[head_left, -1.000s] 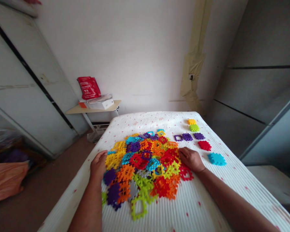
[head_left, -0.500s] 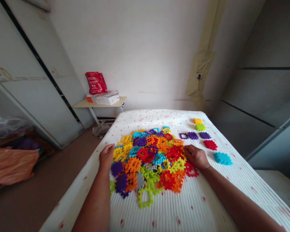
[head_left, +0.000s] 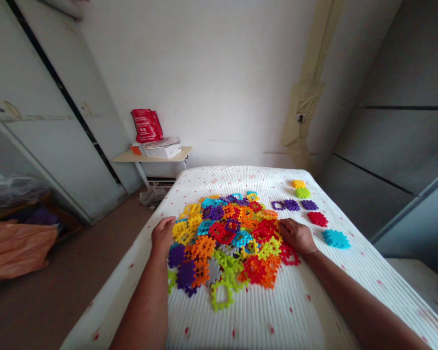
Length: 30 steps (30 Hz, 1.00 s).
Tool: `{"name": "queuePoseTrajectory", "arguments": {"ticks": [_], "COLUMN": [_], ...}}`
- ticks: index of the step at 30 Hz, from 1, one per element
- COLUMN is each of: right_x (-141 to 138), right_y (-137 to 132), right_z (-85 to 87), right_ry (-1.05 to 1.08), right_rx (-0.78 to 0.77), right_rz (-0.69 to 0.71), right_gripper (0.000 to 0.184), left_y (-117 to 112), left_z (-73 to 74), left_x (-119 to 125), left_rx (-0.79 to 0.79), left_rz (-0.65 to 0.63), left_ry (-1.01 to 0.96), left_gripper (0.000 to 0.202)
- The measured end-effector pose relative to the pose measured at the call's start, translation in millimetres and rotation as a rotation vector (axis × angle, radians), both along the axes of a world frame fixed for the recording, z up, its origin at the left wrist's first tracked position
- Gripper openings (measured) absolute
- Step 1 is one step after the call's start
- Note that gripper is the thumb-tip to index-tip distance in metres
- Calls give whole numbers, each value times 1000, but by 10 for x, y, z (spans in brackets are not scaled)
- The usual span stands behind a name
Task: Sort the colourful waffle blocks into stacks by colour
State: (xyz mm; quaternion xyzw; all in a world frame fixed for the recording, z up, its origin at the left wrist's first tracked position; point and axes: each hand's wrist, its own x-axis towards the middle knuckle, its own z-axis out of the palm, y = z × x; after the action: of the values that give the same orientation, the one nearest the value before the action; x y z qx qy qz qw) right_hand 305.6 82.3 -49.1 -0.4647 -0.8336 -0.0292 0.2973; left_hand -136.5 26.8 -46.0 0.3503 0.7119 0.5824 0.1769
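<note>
A loose heap of plastic interlocking tiles (head_left: 222, 233) in many colours is spread between my hands on the bed. Some tiles are solid, others are lattices or open frames. My left hand (head_left: 163, 234) rests at the heap's left edge, fingers curled in, close to a yellow lattice tile (head_left: 183, 232). On the right side, my right hand (head_left: 298, 235) lies on the bed with fingers bent, near red lattice tiles (head_left: 265, 230). A red frame tile (head_left: 289, 254) sits just below this hand. Neither hand visibly holds a tile.
Right of the heap lie a blue tile (head_left: 336, 238), a red one (head_left: 317, 218), several purple ones (head_left: 309, 204), a green one (head_left: 302, 193) and a yellow one (head_left: 298, 183). Past the bed (head_left: 241, 177), a small table (head_left: 151, 156) carries a red bag (head_left: 146, 125) and boxes.
Both hands keep their places beside the heap, and the tiles lie as before. Only the view has shifted slightly.
</note>
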Motion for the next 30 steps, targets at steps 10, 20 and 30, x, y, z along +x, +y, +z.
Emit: {"name": "queuePoseTrajectory", "arguments": {"ticks": [10, 20, 30], "right_x": [-12, -1, -24], "right_y": [-16, -32, -36], "right_z": [45, 75, 90], "right_ry": [10, 27, 18], "right_rx": [-22, -62, -64], "right_rz": [7, 25, -20], "right_gripper": [32, 30, 27], "left_y": [-25, -34, -67], "left_z": [59, 88, 185], "left_x": [28, 48, 112], "left_rx": [-2, -19, -85], "left_rz": [7, 2, 34], "left_ry": [-10, -6, -15], "left_gripper": [33, 33, 28]}}
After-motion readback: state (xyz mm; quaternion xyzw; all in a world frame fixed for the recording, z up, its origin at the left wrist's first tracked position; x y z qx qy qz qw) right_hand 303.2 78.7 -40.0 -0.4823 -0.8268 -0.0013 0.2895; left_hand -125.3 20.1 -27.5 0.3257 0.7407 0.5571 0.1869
